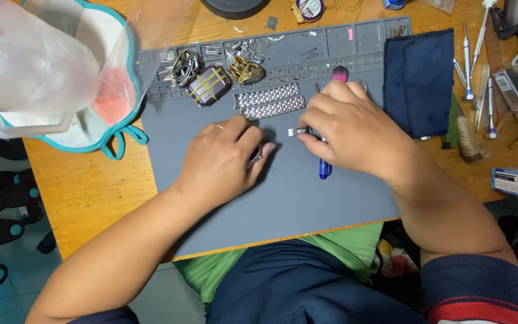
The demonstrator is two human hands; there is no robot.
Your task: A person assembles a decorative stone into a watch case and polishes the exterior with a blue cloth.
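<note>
Two hands work on the grey mat (pixel 283 198): the left hand (pixel 223 159) clamps a watch (pixel 255 155), the right hand (pixel 346 129) grips a blue tool (pixel 324 169). Mat trays (pixel 331 42) hold small metal parts (pixel 241 51).

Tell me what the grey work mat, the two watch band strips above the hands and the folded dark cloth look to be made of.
Work mat: probably silicone or rubber; matte grey, with moulded compartments along its top edge.
Watch band strips: likely polished metal; small silvery links that catch the light.
Cloth: a soft fabric, dark navy and folded, with a dull, faintly fuzzy surface; which fibre cannot be told.
</note>
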